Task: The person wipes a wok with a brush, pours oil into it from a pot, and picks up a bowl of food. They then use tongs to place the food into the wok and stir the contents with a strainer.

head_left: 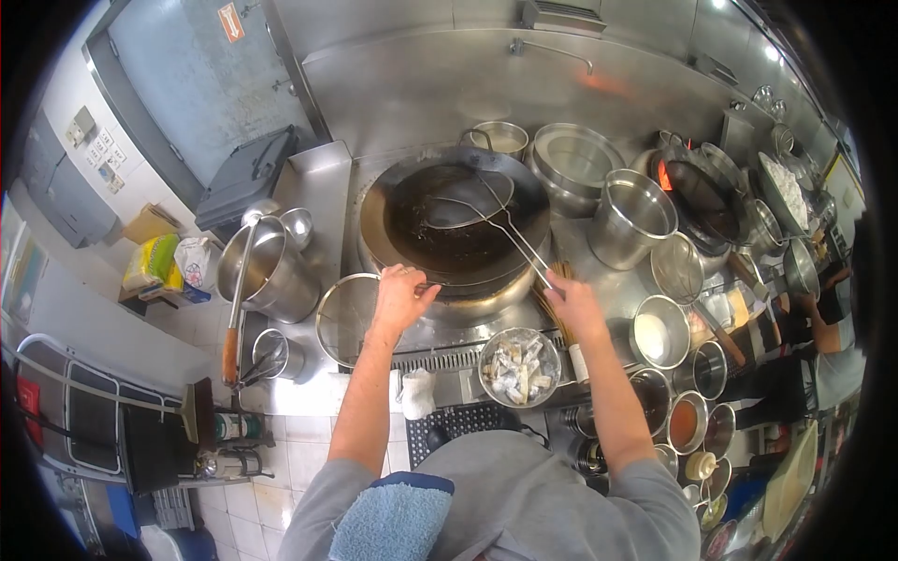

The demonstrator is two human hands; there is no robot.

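The left hand (400, 297) rested at the near rim of the wok (456, 224), its fingers curled around the thin handle of a round wire strainer (348, 318) that lay flat on the steel counter just left of the wok. The right hand (572, 309) was closed on the long handle of a wire skimmer (468, 204), whose basket sat tilted inside the wok over dark liquid. A steel bowl of pale pieces (519, 367) stood on the counter edge between the two forearms. A tall pot with a ladle (271, 266) stood well to the left, and small bowls of sauces (687, 421) sat to the right. Another person's arm (828, 318) showed at the far right.
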